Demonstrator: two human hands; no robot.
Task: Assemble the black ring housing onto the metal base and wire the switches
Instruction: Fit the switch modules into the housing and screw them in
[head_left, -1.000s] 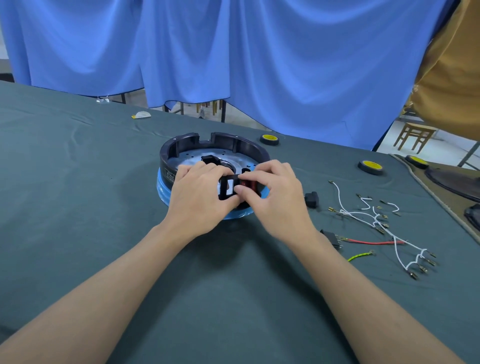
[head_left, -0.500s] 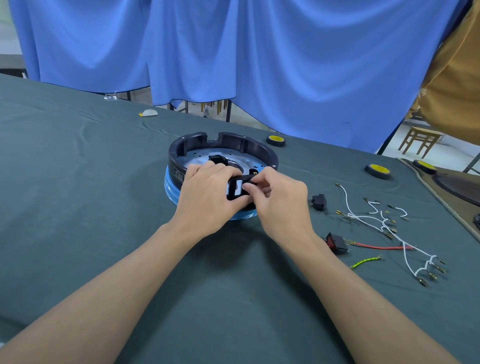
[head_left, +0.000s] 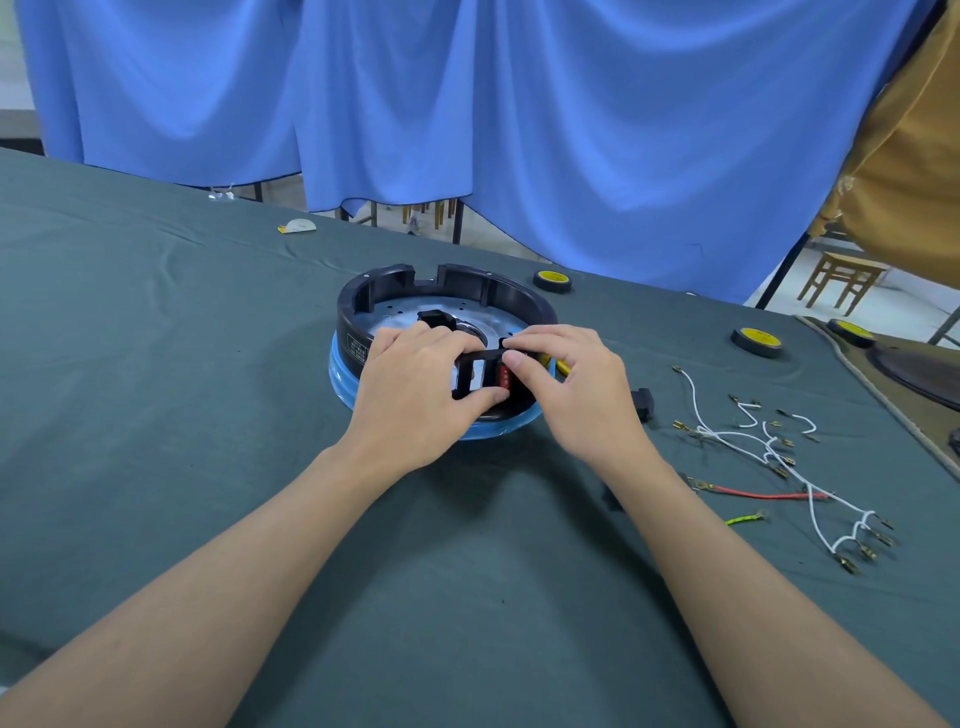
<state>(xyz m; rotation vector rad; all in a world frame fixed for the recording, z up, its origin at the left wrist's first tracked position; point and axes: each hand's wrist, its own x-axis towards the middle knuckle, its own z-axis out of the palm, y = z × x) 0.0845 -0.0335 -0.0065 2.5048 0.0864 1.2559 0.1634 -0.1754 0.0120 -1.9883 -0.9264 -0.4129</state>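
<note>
The black ring housing (head_left: 358, 306) sits on the metal base (head_left: 397, 313) in the middle of the table (head_left: 156, 374), with blue protective film (head_left: 340, 382) showing round the base's lower rim. The step in hand looks like seating a red rocker switch (head_left: 503, 383) into a rectangular opening in the housing's near wall.

The left hand (head_left: 415, 387) grips that near wall, fingers curled over the top and thumb braced against the front. The right hand (head_left: 574, 395) pinches the switch between thumb and forefinger.

To do this well, I would hold the switch square to its opening and push evenly. A tilted push would likely jam one clip and leave the other proud. The left hand should take the counter-force so the ring does not slide or lift off the base.

Inside the ring lie only the silver base plate and a black centre fitting (head_left: 435, 318); no wires are in it yet. The white wire harness (head_left: 748, 439), a red wire (head_left: 763, 495), a green-yellow wire (head_left: 745, 518) and a spare black switch (head_left: 643, 402) lie on the table to the right, apart from the housing.
</note>
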